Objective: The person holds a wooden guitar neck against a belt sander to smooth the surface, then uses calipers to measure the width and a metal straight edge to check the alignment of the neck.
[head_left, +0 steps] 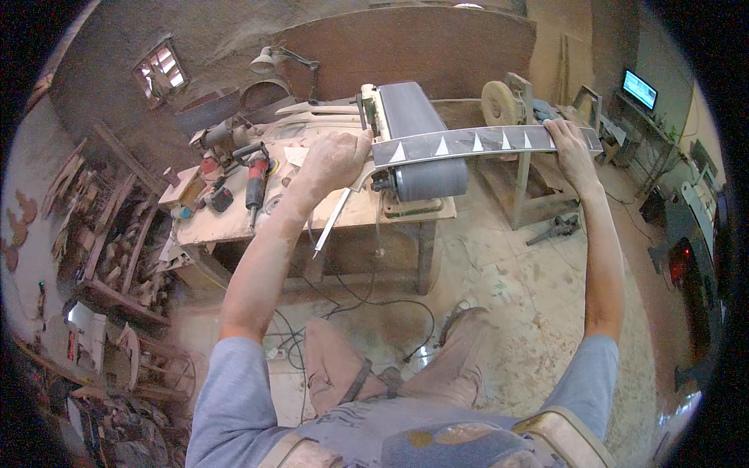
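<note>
A long, dark guitar fretboard [491,142] with pale edging and a row of white triangular inlays lies crosswise before me, held in both hands. Its left end is in the closed fist of my left hand [334,162]. Near the other end, my right hand [571,148] grips it with the fingers over the far edge. Beneath the fretboard is the grey roller [431,181] of a belt sander [409,108]; whether the two touch, I cannot tell. A narrow whitish strip [333,220] slants down below my left hand; what it is attached to is hidden.
On the dusty workbench [204,228] are a red-and-black power tool [256,181], a cordless drill [218,198] and wooden pieces. A desk lamp [265,62] stands behind. Right of the sander is a round wheel [497,103] on a stand. Cables [312,324] cross the floor near my feet.
</note>
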### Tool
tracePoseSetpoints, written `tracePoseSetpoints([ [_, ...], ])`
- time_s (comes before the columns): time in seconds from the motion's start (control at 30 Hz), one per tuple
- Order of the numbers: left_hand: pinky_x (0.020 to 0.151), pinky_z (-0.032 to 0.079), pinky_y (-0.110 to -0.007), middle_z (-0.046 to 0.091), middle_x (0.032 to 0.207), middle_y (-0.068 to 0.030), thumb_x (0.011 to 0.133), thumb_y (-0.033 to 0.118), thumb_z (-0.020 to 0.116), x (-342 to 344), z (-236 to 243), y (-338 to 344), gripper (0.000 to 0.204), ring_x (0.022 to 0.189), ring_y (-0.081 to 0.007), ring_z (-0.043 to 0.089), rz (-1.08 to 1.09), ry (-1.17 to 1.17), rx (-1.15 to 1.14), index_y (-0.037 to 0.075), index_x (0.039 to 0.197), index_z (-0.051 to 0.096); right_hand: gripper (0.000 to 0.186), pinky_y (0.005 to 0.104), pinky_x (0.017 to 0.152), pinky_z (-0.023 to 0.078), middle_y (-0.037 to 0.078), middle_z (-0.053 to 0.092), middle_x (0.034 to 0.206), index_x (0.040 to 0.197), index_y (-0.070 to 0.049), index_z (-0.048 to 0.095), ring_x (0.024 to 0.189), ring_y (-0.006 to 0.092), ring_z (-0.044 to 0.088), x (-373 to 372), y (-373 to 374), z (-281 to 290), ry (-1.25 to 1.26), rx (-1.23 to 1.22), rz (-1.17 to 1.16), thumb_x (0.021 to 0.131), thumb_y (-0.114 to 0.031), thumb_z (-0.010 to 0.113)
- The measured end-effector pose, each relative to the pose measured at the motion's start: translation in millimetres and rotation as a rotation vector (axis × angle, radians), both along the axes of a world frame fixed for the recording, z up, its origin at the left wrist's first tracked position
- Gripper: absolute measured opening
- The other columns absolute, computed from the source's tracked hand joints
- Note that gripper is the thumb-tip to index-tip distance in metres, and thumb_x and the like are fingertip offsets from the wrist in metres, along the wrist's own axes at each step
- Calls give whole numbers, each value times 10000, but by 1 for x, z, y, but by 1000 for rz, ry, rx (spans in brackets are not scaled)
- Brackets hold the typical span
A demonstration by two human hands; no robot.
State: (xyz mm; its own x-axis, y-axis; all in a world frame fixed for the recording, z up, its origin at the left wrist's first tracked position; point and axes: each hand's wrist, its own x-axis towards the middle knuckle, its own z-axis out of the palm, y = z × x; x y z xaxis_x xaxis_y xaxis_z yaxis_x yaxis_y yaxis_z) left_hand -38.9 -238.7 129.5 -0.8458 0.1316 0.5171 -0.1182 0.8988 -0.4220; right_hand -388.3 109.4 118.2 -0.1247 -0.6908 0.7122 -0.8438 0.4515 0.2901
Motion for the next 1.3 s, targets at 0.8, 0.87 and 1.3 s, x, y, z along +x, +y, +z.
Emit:
tracePoseSetpoints([
  [0.8, 541, 539, -479, 618, 558, -175, 1043, 294, 432, -11, 7, 19, 491, 518, -377, 651, -16, 258, 96, 19, 731, 694, 566, 461, 1074, 421, 121, 575, 1234, 1295, -87, 517, 1229, 341, 528, -19, -4, -5, 228, -153, -107, 756, -83, 689],
  [0.87, 540, 536, -473, 618, 556, -176, 1041, 293, 440, -16, 2, 14, 485, 518, -378, 650, 27, 211, 99, 30, 725, 699, 549, 458, 1072, 426, 121, 579, 1230, 1295, -82, 523, 1225, 341, 531, -10, 1, -4, 205, -149, -73, 767, -68, 674],
  [1.3, 689, 493, -526, 646, 761, -225, 1009, 134, 482, 0, 5, 2, 226, 769, -427, 654, 95, -126, 139, -36, 1115, 587, 395, 435, 1027, 462, 118, 607, 1180, 1238, -76, 567, 1189, 327, 562, -8, -8, -3, 0, -35, 11, 846, -88, 615],
])
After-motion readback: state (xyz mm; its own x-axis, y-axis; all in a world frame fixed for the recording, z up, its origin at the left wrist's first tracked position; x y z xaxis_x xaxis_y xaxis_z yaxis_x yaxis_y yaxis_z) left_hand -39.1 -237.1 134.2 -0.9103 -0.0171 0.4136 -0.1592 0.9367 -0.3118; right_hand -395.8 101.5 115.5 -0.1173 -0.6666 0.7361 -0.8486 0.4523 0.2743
